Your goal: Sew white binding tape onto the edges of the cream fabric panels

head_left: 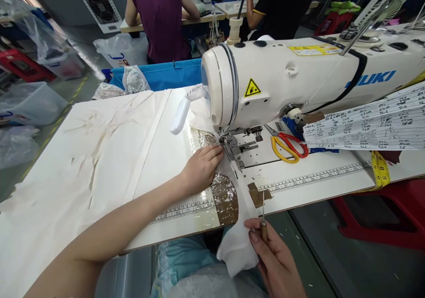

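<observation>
Right grip [274, 256]: closed, awl [264, 230] in the fingers, tip up; cloth edge looks pinched at thumb and index. White cloth [238, 251]: tail hangs just left of that grip, long axis running away and slightly left to the presser foot [223, 139]. Left grip [203, 167]: fingers flat, together, nothing visibly pinched; it's the nearer hand to the foot, fingertips just beside it, on the table [162, 160] side.
</observation>
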Action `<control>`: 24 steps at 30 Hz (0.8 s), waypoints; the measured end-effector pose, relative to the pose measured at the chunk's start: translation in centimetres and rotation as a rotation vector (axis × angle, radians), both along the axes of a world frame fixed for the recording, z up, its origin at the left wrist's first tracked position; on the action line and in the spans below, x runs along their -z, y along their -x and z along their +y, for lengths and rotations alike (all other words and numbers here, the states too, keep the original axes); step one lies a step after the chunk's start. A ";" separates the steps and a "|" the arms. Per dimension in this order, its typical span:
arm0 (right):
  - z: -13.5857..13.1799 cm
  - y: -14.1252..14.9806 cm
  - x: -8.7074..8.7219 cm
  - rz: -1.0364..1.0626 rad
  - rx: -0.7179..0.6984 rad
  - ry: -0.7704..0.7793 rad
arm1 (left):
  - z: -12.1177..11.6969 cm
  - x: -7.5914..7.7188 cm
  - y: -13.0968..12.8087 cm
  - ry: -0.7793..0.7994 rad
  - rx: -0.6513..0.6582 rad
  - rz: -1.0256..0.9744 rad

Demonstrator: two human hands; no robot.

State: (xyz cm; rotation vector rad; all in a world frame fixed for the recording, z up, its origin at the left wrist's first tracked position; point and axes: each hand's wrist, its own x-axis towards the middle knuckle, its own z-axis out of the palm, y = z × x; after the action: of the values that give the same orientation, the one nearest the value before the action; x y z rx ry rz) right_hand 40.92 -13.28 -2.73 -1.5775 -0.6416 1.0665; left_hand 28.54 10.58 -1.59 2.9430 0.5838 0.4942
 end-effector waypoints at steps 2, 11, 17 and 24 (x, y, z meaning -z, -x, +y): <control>0.2 0.0 -0.4 -0.024 0.007 0.058 | -0.2 -0.1 -0.3 -0.056 -0.018 0.007; 2.3 -0.3 -2.2 -0.025 0.047 0.075 | 0.3 -0.6 -1.4 -0.075 -0.062 -0.031; 2.9 -1.4 -1.7 -0.021 -0.067 0.079 | 1.1 -0.3 -0.9 -0.009 0.051 -0.094; 5.0 -1.8 -1.8 0.054 -0.050 0.042 | 1.0 -0.2 -0.9 -0.101 -0.064 -0.067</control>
State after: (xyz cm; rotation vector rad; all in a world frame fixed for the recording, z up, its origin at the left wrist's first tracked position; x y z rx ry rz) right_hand 42.70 -8.24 -0.91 -1.5706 -0.6283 1.1624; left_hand 29.47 11.60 -1.41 2.9959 0.6659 0.6444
